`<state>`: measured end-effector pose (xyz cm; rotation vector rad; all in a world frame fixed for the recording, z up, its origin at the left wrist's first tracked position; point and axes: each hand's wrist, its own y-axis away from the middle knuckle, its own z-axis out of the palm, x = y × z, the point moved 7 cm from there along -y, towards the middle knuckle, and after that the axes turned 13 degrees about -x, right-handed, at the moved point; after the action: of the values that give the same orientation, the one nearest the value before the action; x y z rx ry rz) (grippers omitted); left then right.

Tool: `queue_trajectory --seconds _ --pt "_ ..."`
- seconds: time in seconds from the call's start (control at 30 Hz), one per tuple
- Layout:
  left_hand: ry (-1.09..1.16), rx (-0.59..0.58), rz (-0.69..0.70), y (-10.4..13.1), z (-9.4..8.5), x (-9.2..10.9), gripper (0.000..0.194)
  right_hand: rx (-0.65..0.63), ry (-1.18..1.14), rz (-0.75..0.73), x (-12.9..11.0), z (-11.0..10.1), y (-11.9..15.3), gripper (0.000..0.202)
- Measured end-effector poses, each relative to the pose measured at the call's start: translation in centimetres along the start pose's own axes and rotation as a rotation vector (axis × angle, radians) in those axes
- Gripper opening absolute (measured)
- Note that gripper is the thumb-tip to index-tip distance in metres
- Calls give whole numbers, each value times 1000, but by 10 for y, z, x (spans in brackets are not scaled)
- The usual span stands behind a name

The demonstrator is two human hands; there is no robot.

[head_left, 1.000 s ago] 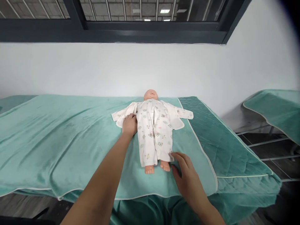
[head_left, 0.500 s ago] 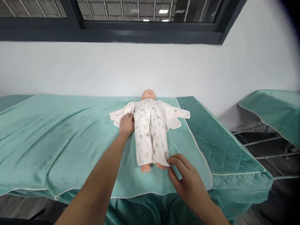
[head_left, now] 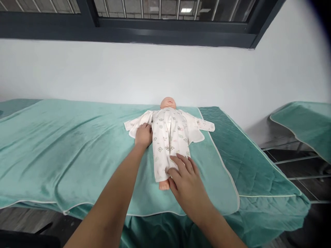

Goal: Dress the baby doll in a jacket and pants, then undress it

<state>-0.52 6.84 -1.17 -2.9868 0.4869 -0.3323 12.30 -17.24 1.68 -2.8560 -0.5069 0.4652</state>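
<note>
A baby doll [head_left: 168, 102] lies on its back on a green sheet, head toward the wall. White printed trousers [head_left: 161, 146] cover its body and legs, over a white jacket [head_left: 198, 132] whose sleeves spread to both sides. My left hand [head_left: 143, 135] rests at the left side of the trousers, over the jacket's edge; its fingers lie low and their tips are partly hidden. My right hand [head_left: 187, 182] is over the lower trouser legs, fingers apart, thumb and index finger by the inner hem. One doll foot [head_left: 163, 185] shows; the other is hidden behind my right hand.
The green sheet [head_left: 77, 144] covers most of the bed, with a darker quilted cover [head_left: 232, 155] at the right. A white wall [head_left: 129, 72] and a dark window frame [head_left: 168, 32] stand behind. Another green-covered surface [head_left: 307, 120] and metal bars are at the right.
My right hand has left the outer hem of the right trouser leg and moved left toward the inner hem. My left hand stays beside the trousers. The view has shifted slightly.
</note>
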Motion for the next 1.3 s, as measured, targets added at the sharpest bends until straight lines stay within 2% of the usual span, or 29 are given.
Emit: queue_trajectory --seconds 0.23,0.37,0.57,0.8,0.9,1.03,1.1,1.2,1.3 --pt "9 4 -4 -1 2 -2 26 26 -107 -156 -16 -15 5 24" --pt "15 5 -6 -1 3 -2 25 -3 -121 -190 -19 -11 11 23" --pt "22 7 2 0 1 -2 25 14 -345 -106 15 -10 16 29" --pt "3 6 5 1 1 -2 26 -26 -535 -116 42 -12 21 15" --pt "-9 -6 30 1 1 0 27 48 -589 49 83 -13 0 13" --pt "-26 -21 87 3 1 4 31 254 -540 266 150 -11 -57 16" --pt "-37 -26 116 4 1 5 30 219 -495 351 171 2 -86 22" --pt "-54 -44 183 5 1 9 27 121 -401 287 172 18 -112 23" --pt "-65 -54 228 6 1 12 25 79 -310 156 160 24 -111 20"
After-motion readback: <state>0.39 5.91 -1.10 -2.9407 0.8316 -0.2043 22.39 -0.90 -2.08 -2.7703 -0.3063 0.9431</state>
